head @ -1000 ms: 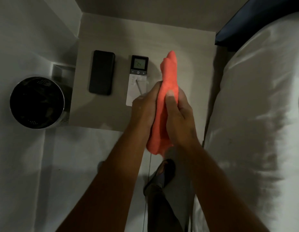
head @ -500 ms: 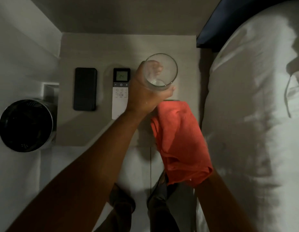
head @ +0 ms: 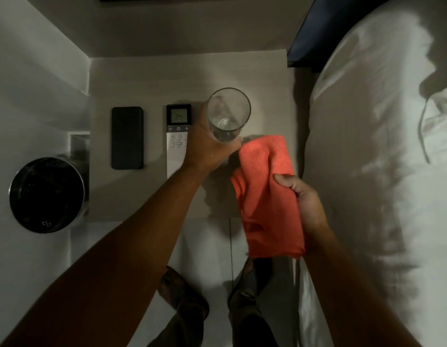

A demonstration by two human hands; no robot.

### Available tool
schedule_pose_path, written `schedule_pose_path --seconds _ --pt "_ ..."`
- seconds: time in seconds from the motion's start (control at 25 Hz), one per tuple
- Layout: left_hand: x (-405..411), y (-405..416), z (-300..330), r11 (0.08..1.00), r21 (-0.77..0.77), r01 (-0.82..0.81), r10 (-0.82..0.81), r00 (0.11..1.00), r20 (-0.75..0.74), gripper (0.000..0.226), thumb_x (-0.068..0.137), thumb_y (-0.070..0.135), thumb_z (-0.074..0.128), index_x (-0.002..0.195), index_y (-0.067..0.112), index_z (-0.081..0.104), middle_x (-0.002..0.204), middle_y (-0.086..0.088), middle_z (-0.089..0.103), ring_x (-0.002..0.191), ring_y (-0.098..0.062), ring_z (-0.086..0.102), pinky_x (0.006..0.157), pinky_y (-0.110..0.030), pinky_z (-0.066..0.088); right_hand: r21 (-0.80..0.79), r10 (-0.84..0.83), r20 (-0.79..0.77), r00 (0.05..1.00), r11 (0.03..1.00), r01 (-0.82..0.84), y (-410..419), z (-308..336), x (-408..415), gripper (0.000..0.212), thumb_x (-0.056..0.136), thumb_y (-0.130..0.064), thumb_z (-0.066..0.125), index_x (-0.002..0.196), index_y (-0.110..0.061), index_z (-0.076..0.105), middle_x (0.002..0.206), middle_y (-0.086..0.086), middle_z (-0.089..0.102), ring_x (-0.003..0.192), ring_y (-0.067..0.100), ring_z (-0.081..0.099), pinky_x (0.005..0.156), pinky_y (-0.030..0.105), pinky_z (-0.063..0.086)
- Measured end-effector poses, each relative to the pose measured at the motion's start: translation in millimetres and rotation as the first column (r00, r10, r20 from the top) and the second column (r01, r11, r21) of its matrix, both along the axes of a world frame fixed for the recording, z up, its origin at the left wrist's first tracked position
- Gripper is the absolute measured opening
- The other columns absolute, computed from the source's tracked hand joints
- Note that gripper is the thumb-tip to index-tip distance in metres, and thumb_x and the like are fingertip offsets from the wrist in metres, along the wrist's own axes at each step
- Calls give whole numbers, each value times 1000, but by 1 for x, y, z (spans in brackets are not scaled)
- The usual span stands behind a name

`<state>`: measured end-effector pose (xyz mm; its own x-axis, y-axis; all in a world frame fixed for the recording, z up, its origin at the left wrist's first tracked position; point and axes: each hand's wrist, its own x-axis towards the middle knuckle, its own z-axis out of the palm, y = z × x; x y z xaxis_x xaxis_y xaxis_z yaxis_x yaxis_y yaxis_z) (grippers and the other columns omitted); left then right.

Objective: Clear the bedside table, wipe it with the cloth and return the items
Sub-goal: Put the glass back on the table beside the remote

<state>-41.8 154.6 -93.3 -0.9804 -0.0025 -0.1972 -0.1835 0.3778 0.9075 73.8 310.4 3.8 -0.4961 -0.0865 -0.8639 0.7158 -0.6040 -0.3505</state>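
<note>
**Meanwhile, glass in one hand, cloth in the other**

Meanwhile, the left hand (head: 207, 144) is wrapped around the lower part of a clear drinking glass (head: 228, 113), fingers closed on its side so that the open rim faces up toward the camera. Whether the base of the glass touches the bedside table (head: 147, 78) or sits just above it cannot be told from this angle. Just to the left of that grip, partly covered by the wrist, lies a white remote control (head: 178, 136) with a lit display reading 24. Further left of the grip, apart from the remote, a dark phone (head: 127, 137) lies flat on the tabletop, parallel to it.

On the other side, the right hand (head: 303, 199) pinches an orange cloth (head: 267, 196) along its right edge, thumb on top and fingers clenched underneath. The cloth hangs loosely from that hold, its upper corner reaching just beside the base of the glass and the left hand's fingertips, its lower end dangling past the front edge of the table over the pale floor.

Beyond the right hand's grip, to its right, is a bed with white bedding (head: 367, 146). Well to the left of the left hand's grip, off the table, stands a round metal bin (head: 46, 195) with a dark interior. Below both forearms the person's feet (head: 185, 291) are on the floor.
</note>
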Motion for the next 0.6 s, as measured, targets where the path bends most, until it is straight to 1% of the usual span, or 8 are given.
schedule_pose_path --seconds 0.04,0.08,0.12,0.2,0.28,0.36,0.48,0.6 --pt "11 -3 4 998 54 -36 32 997 65 89 66 12 88 144 10 44 140 -6 58 129 -16 58 105 -22 51 14 -33 15 999 999 33 1 -1 0 23 92 -22 50 104 -9 64 82 11 78 69 26 76 67 46 55" --pt "28 -3 14 990 99 -97 85 988 126 90 70 12 86 147 10 40 144 -6 56 131 -15 57 109 -30 51 -8 -67 15 998 998 67 2 6 0 25 90 -17 46 104 -8 65 78 11 77 64 26 74 66 42 54" --pt "49 0 32 980 110 -167 146 973 180 87 75 13 84 149 11 39 146 -6 55 130 -12 58 109 -32 52 -70 -158 -9 987 985 157 7 12 1 31 87 -12 44 108 -6 66 85 13 77 70 28 74 68 41 56" --pt "98 10 75 952 161 -261 214 941 262 79 83 23 80 150 11 41 144 -1 56 127 -1 57 102 -18 52 -159 -289 -79 954 948 274 13 31 4 46 77 -8 45 117 -4 66 104 18 74 89 32 72 77 43 59" --pt "135 30 120 936 318 -151 53 953 298 78 81 36 74 149 10 45 142 0 59 131 -5 57 102 -17 51 -200 -375 -137 917 917 345 29 56 17 45 73 -12 48 113 -3 68 107 20 72 94 32 71 84 45 59" --pt "150 52 150 892 452 -11 -147 938 313 65 77 35 72 137 15 58 133 -6 68 124 -19 64 101 -33 54 -223 -413 -216 885 903 367 49 85 36 40 80 -21 55 112 -1 69 108 21 72 97 32 70 88 45 58" --pt "165 104 187 836 534 126 -355 866 351 39 68 27 77 107 24 73 107 -5 78 99 -19 71 86 -37 55 -5 -399 -283 872 910 414 101 131 85 48 82 -25 70 121 4 65 117 26 69 109 41 67 96 52 54" --pt "221 168 224 784 500 367 -570 745 347 33 67 18 80 100 20 72 102 -5 80 92 -16 74 81 -30 58 355 -461 -265 847 770 531 170 173 173 22 86 -8 66 106 0 70 102 17 75 92 35 71 88 47 56"
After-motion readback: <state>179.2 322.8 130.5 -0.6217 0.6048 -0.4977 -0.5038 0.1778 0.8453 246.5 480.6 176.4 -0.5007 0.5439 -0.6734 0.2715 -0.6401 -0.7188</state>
